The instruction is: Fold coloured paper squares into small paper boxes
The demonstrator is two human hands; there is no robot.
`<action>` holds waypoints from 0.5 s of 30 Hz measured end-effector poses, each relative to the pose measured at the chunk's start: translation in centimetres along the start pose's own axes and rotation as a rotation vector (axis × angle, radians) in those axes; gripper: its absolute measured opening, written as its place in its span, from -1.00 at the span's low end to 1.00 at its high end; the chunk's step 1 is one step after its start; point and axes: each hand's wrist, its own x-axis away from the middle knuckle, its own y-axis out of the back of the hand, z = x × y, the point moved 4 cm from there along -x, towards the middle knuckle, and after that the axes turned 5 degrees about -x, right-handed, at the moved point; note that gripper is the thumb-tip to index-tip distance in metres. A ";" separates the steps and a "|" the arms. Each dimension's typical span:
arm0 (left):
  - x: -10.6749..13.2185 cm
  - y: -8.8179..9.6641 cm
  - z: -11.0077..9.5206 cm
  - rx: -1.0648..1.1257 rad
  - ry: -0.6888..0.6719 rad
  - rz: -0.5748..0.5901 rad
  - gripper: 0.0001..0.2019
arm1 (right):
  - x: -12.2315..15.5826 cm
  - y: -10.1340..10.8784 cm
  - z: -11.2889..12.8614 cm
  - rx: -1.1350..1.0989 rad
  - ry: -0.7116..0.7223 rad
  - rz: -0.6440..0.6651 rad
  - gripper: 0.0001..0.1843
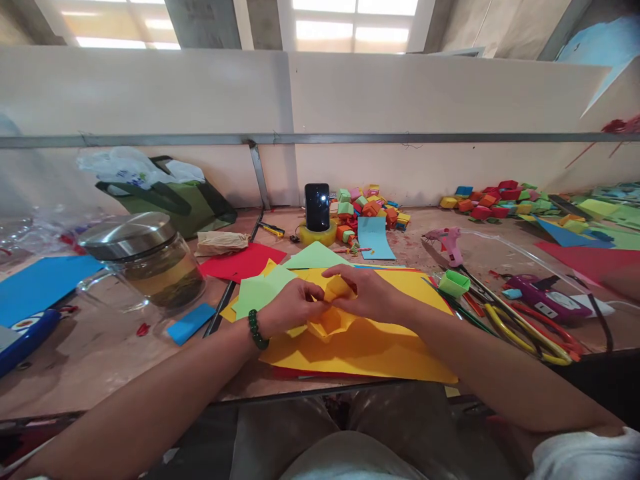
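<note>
Both my hands meet over a stack of yellow paper sheets (380,357) at the table's front edge. My left hand (295,303), with a dark green bead bracelet at the wrist, is closed on the left side of a folded yellow paper piece (334,323). From the right, my right hand (367,293) curls its fingers over the same piece and grips its upper part. The lower part looks like an open box shape; my fingers hide some of its folds. Light green sheets (265,290) lie just left of my hands.
A glass jar mug (150,260) stands at left. Behind are a phone (317,208) on a tape roll and heaps of coloured paper cubes (373,208). At right lie a pink glue gun (449,243), scissors (525,333) and a purple power strip (547,297).
</note>
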 end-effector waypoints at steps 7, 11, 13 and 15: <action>0.2 -0.1 -0.3 0.239 0.075 0.123 -0.77 | -0.5 1.3 -1.2 -0.272 -0.086 -0.072 -0.56; 0.1 -0.2 0.3 0.374 0.144 0.081 -0.74 | -0.5 1.5 -1.3 -0.437 -0.125 -0.067 -0.54; 0.1 0.0 0.6 0.447 0.160 0.004 -0.72 | -0.6 1.6 -1.3 -0.468 -0.138 -0.070 -0.56; 0.1 0.1 0.8 0.498 0.159 -0.070 -0.71 | -0.6 1.6 -1.2 -0.506 -0.145 -0.064 -0.57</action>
